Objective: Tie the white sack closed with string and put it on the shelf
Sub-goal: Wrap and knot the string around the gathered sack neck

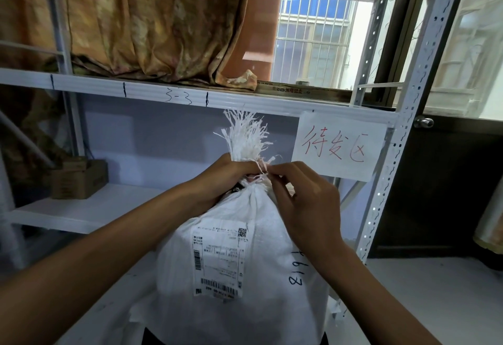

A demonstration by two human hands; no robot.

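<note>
Up close, both hands' grip pinches string [260,174] around the "8198"-marked white sack [245,263] neck.

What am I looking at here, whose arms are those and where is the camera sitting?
There is no machine: the single picture comes from a camera worn on a person's head, looking forward and down, so the two bare arms are the wearer's own. In front stands a full white sack with a shipping label and handwritten numbers. Its neck is bunched, with frayed ends sticking up. The left hand grips the neck while the right hand pinches a thin pale string wrapped around it; a finished knot cannot be made out. Behind is a white metal shelf holding a small cardboard box, with a paper sign in red writing taped to the rack.
</note>
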